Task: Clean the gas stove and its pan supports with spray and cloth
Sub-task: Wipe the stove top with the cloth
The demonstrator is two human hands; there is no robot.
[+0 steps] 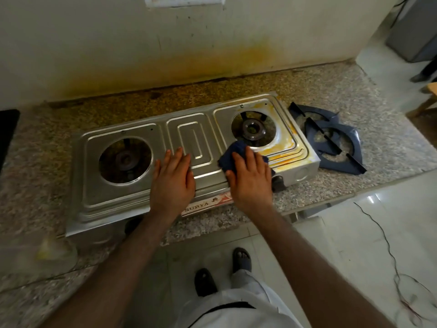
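Left hand (173,183) flat, fingers straight, on steel two-burner gas stove (113,202); right hand (250,183) flat, pressing dark blue cloth (233,152) beside right burner (253,130); pan supports (331,138) alongside on granite counter (378,129).

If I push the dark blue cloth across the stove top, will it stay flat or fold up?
The cloth looks soft and floppy, already bunched under the right hand, so it probably folds when pushed. On the smooth steel stove it likely slides easily.

Speckled granite countertop (354,95), stained cream wall (212,43), white tiled floor (378,233), thin wire (387,252) on floor, black sandals (241,258)
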